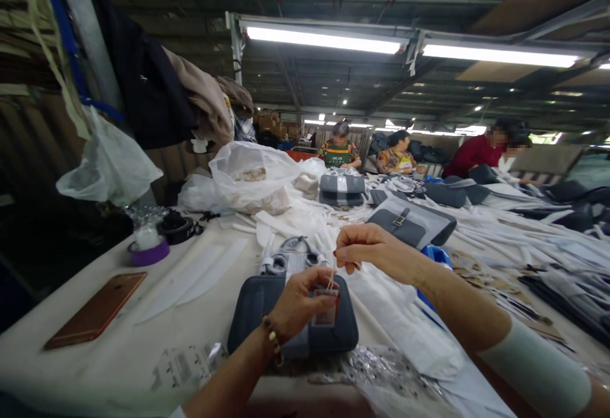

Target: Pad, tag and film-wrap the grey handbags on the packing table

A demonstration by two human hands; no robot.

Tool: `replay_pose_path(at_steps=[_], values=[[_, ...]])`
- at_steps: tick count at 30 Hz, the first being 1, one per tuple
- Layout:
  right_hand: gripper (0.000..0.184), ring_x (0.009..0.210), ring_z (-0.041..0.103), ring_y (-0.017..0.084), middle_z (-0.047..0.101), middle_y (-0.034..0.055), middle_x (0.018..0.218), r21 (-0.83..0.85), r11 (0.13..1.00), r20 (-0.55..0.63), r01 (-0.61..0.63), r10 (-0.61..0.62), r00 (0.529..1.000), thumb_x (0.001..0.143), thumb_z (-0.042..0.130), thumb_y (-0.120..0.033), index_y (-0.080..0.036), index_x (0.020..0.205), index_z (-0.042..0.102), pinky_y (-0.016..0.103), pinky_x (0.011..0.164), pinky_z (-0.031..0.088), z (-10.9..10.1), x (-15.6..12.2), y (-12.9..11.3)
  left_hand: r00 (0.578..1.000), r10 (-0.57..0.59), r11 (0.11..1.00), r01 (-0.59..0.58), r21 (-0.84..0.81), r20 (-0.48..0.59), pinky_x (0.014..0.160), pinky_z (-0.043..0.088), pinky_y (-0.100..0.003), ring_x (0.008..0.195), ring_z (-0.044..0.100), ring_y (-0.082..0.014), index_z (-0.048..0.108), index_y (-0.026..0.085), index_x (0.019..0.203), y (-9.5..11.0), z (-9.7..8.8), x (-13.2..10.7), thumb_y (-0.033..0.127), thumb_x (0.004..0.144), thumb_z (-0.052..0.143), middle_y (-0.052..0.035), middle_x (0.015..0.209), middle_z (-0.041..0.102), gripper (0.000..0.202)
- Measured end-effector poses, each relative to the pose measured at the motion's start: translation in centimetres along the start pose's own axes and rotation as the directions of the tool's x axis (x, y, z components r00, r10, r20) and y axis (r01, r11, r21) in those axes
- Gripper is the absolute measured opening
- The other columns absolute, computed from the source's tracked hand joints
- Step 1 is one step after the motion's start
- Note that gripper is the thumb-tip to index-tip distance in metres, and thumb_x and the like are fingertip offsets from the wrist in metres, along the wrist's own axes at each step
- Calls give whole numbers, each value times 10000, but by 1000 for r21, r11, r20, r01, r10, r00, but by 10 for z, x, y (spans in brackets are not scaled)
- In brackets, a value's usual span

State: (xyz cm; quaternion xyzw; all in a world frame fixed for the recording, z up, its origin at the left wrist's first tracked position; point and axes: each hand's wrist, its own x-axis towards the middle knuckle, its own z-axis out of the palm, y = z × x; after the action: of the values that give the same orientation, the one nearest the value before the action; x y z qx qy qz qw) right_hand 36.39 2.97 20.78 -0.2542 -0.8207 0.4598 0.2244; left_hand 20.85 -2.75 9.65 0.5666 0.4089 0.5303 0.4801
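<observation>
A dark grey bag [252,316] lies flat on the table in front of me, with a pale wrap around its middle and strap loops at its far side. Over it, my left hand [305,300] pinches a small clear plastic pouch [325,315] between thumb and fingers. My right hand [359,246] is closed just above, pinching the upper end of a thin light cord [332,277] that runs down to the pouch. What the pouch contains is too small to tell.
At left lie a phone [95,310], a purple tape roll [149,253] and a black round object [177,226]. Plastic bags [252,176] stand behind. Another grey bag with a buckle [410,220] sits beyond my right hand, near a blue object [434,256]. Several people [339,148] work farther back.
</observation>
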Motion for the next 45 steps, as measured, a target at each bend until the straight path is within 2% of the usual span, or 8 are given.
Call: replay_pose_path(at_steps=[5,10,14,21,24,31,37,45], values=[[154,532,502,103,574,-20,542,27,1000,-2,-2,2,1000,710,572,-307,-165,650,571,221,522,353,6,-1,2,995,-92,992,87,-97,-48,625,431,-259,644,564,-137,631,129,876,-6,1,-10,339,640,703,-35,747,654,324],[143,521,516,101,605,-10,581,147,989,-7,-33,35,999,679,604,-292,-162,636,563,226,506,357,11,-2,2,989,-75,994,64,-94,-125,697,427,-262,712,576,-159,675,131,761,-3,3,-17,335,662,663,-54,763,679,227],[148,516,518,96,605,-10,586,219,975,18,-27,24,1000,695,613,-285,-154,642,569,224,497,352,15,-7,4,978,-139,986,122,-111,-154,645,426,-252,664,566,-160,672,137,716,2,5,-20,347,668,622,-49,689,674,222],[134,527,534,94,622,-7,610,274,961,65,-37,20,998,727,612,-268,-153,669,576,223,519,367,20,-20,7,978,-123,992,128,20,-171,436,308,-220,437,390,-97,611,136,618,1,9,-20,443,711,557,22,495,484,326],[141,529,537,95,622,-5,617,302,952,74,-40,19,997,739,619,-271,-154,675,571,222,518,362,22,-23,6,978,-98,993,109,54,-183,457,289,-217,464,380,-96,583,138,545,2,9,-19,458,718,562,26,479,457,365],[134,527,538,93,620,-9,607,355,935,65,-12,-12,998,756,628,-252,-152,683,576,220,527,375,24,-32,8,990,-58,998,62,26,-132,587,365,-236,630,527,-152,664,128,633,9,10,-20,321,688,591,-33,643,631,213],[128,520,512,82,620,-13,587,466,884,-6,40,-42,999,776,633,-233,-148,692,587,218,531,369,21,-39,13,991,-110,967,125,-223,80,702,436,-272,717,599,-171,712,137,829,8,13,-28,232,628,694,-63,796,704,223],[204,478,487,90,604,-3,583,540,842,-135,10,75,988,722,663,-335,-156,696,568,224,480,317,15,-36,30,972,-210,925,231,-300,102,637,409,-236,624,587,-136,717,134,704,1,40,-42,306,590,779,-54,692,697,216]])
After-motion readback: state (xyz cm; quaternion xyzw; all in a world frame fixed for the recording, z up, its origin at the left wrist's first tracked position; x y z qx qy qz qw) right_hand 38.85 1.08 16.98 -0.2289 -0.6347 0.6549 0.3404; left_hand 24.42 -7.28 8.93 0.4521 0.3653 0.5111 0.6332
